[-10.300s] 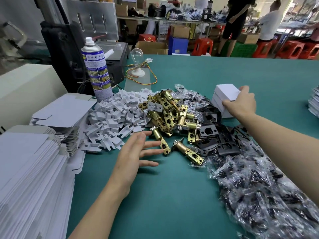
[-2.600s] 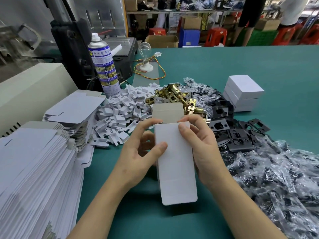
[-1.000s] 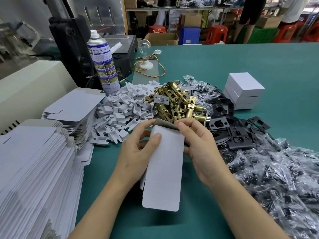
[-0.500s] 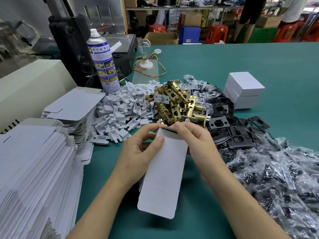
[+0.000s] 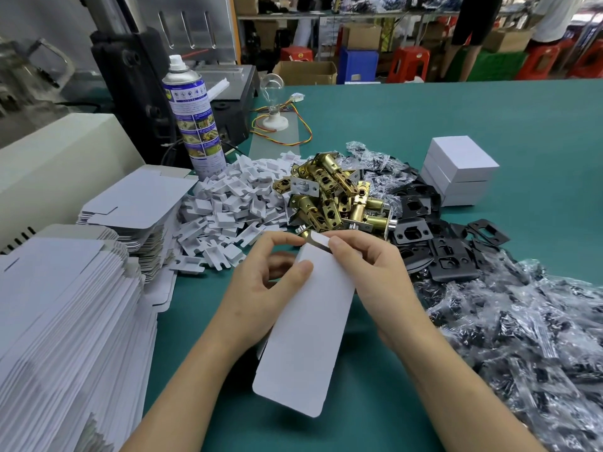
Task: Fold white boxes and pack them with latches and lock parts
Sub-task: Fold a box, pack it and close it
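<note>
The far flap of the white box point(image 5: 306, 337) stood straight up a couple of seconds ago, brown inside showing. Now it is folded almost all the way over, and only a thin grey-brown edge shows at the far end. The box has also swung a little, so its near end now points more to the left.

The left hand point(image 5: 261, 288) holds the box from its left side, thumb flat on the white top face near the far corner and the other fingers curled behind it. The right hand point(image 5: 375, 275) pinches the far edge, with the forefinger on top of the folded flap. I can't see the thumb under it. Both hands are closed on the cardboard, and it is lifted off the green table point(image 5: 456, 109), just on the near side of the heap of brass latches point(image 5: 332, 197).

As I read it, the far end is about to be tucked shut. The near flap still sticks out flat, so that end looks open for loading. Nothing appears to be in the box yet. The latches, the black plates point(image 5: 434, 252) to the right and the white card inserts point(image 5: 228, 210) to the left all lie within easy reach. Two finished boxes point(image 5: 460, 171) sit stacked further off on the right
</note>
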`<act>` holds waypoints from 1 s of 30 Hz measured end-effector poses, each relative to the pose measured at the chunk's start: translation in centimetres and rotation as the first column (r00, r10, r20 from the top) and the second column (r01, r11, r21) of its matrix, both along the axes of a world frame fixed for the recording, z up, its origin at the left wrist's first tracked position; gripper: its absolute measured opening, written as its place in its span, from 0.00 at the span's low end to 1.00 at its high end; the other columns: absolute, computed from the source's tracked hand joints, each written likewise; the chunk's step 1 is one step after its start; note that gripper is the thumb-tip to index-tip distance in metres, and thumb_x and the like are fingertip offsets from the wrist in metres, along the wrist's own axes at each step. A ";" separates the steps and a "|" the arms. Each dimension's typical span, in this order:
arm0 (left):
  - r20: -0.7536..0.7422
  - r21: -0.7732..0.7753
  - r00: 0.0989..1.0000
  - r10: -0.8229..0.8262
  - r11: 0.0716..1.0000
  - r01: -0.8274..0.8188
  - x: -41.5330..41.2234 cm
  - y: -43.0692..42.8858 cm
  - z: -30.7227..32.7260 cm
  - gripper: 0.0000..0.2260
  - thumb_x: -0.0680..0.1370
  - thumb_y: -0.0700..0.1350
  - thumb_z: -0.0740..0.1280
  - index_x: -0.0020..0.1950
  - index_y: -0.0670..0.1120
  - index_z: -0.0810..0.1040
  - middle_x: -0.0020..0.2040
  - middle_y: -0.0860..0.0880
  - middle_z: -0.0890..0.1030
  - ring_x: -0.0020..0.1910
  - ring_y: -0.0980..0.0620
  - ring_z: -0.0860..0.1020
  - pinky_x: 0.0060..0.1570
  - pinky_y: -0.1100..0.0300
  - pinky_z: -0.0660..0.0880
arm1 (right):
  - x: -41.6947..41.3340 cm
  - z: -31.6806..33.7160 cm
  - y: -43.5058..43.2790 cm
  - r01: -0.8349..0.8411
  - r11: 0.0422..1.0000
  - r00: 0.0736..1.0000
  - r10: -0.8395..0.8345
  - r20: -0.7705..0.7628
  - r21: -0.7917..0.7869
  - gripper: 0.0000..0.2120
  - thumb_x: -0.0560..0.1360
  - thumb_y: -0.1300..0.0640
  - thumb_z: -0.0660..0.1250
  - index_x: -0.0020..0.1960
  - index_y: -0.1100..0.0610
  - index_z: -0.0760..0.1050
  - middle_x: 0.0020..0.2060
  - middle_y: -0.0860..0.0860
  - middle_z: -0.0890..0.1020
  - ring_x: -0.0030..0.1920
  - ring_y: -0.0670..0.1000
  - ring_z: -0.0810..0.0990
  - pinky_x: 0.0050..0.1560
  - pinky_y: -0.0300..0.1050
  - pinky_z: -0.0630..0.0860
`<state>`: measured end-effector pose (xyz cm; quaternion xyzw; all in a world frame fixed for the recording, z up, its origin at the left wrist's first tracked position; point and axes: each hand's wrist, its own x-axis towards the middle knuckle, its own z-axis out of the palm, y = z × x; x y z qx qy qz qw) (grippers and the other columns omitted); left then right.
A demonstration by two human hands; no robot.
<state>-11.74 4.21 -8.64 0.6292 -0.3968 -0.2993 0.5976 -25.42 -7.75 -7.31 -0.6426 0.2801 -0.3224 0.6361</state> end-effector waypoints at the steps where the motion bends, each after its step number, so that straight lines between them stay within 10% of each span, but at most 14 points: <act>1: 0.013 -0.005 1.000 -0.002 1.000 0.002 0.0 0.0 -0.1 0.16 0.73 0.61 0.71 0.60 0.64 0.78 0.52 0.51 0.88 0.49 0.49 0.86 0.49 0.46 0.83 | 0.0 0.0 0.0 0.001 1.000 1.000 -0.001 0.003 -0.004 0.08 0.82 0.55 0.68 0.51 0.49 0.86 0.46 0.46 0.87 0.45 0.45 0.83 0.46 0.45 0.79; 18: 0.048 -0.067 0.999 0.018 0.998 -0.015 0.0 -0.1 -0.4 0.17 0.77 0.59 0.66 0.66 0.64 0.77 0.48 0.49 0.86 0.44 0.50 0.84 0.42 0.49 0.81 | -0.3 0.3 0.2 -0.124 0.987 0.992 0.121 -0.035 -0.100 0.11 0.78 0.46 0.65 0.55 0.44 0.85 0.49 0.44 0.85 0.48 0.44 0.82 0.42 0.37 0.78; 30: 0.114 -0.061 0.993 0.040 0.998 -0.033 -0.3 -0.2 -0.5 0.15 0.77 0.61 0.67 0.64 0.66 0.78 0.50 0.50 0.86 0.45 0.51 0.83 0.43 0.50 0.80 | 0.0 0.3 0.1 -0.119 0.992 0.993 0.119 0.021 -0.033 0.13 0.81 0.59 0.64 0.52 0.49 0.86 0.49 0.44 0.87 0.49 0.41 0.82 0.47 0.30 0.75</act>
